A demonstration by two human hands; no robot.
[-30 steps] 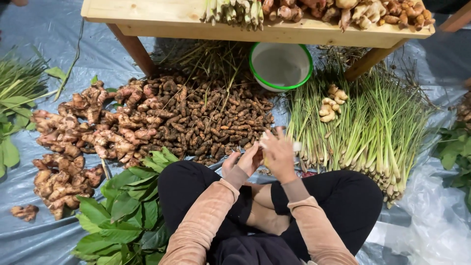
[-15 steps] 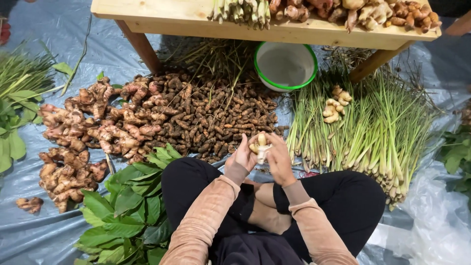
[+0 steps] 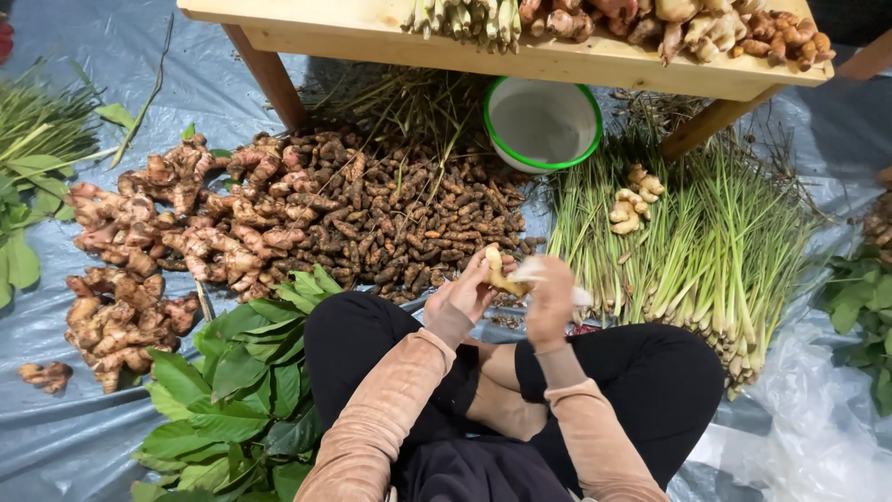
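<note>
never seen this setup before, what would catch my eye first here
First the big heap of dark brown roots in the middle of the grey plastic sheet, with paler knobbly ginger to its left and a fan of lemongrass stalks to its right. Just before the seated person's knees, the left hand holds a pale yellow root piece, with the right hand close against it.

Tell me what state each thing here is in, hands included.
left hand: closed around a pale root piece, raised over the lap
right hand: blurred, against the root piece
bowl: upright on the sheet, nothing visible in it
dark small roots: loose heap
ginger: piled, unpeeled
lemongrass: lying in bundles
leaves: heaped flat
wooden table: standing, loaded with roots
</note>
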